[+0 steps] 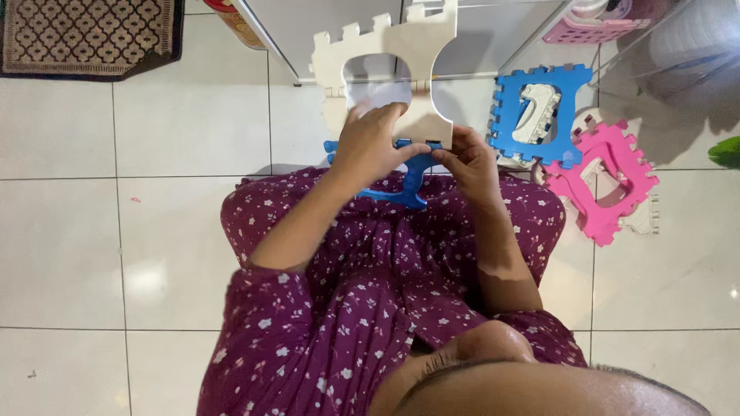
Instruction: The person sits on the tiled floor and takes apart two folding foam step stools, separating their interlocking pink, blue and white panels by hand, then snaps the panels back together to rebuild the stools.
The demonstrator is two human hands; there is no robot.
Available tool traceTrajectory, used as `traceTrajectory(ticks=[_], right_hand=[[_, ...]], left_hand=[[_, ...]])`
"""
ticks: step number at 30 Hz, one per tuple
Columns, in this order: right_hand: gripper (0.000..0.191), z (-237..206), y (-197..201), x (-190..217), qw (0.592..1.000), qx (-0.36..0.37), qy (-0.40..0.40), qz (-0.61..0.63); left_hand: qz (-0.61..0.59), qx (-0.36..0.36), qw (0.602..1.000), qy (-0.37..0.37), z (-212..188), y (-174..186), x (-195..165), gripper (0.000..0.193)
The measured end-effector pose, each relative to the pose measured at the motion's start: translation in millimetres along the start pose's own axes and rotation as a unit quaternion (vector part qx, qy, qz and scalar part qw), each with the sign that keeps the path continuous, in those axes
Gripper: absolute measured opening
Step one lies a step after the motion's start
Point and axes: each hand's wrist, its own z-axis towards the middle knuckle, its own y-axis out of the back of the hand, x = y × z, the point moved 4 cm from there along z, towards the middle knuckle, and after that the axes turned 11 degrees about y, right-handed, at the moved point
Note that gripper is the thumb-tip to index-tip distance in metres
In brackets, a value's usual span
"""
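Both hands — left hand (370, 146), right hand (470, 158) — pinch the white foam tile (401, 54) over the blue piece (412, 181) (under the fingertips). Uneven pressing could tear the tabs.

Bright, even indoor light glares softly off the glossy floor tiles (154, 254), with faint shadows and slight blur.

Person, seated: wearing a plum-purple garment (362, 308) printed with small white and pink flowers, short sleeves ending toward seven and five o'clock; both forearms showing bare.
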Motion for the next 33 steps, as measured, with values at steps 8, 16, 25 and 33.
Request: traceTrajectory(ticks=[8, 16, 25, 33], right_hand=[[0.030, -1, 17, -11, 0.994, -0.054, -0.038, -0.088], [0.027, -5, 22, -27, 0.996, -0.057, 0.011, -0.071], [0.022, -6, 27, -40, 0.993, -0.056, 0.007, -0.104], [0.039, 3, 3, 3, 0.998, 0.008, -0.021, -0.054]], left_hand=[[-0.010, 0.119, 0.991, 0.058, 23, -24, 4, 0.082], [-0.014, 0.105, 0.994, 0.039, 21, -29, 6, 0.082], [-0.003, 0.096, 0.995, 0.031, 22, -27, 6, 0.082], [0.105, 0.148, 0.983, -0.029, 21, -28, 0, 0.090]])
